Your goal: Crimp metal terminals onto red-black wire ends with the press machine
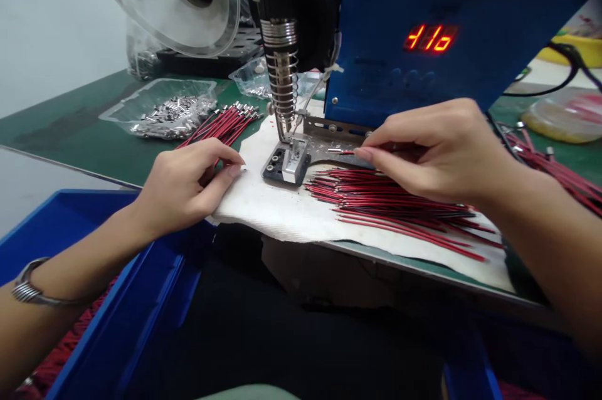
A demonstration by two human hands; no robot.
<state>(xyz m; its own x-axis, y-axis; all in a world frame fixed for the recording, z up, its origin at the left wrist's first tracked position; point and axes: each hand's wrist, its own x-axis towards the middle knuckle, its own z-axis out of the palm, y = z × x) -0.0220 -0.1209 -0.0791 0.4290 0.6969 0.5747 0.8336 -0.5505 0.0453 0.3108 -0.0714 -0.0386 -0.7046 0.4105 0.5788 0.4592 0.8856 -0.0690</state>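
Observation:
My right hand [423,155] pinches a red-and-black wire [347,152] between thumb and fingertips; a small silvery metal piece is at the wire's left end. Below that hand lies a bundle of red and black wires [390,196] on a white cloth [263,218]. Left of the metal fixture, my left hand [197,177] is closed in a pinch, with a tiny dark tip at its fingertips that is too small to name. Between the hands stands the metal fixture [292,162] on a black base, under the machine's spring-loaded head [283,80].
A clear tray of small metal parts [174,111] sits at the left, beside wires with metal ends [230,121]. Behind the fixture rises a blue machine housing [376,74] with a lit red display. Blue bins [141,300] stand below the table edge. More red wires [559,171] lie at right.

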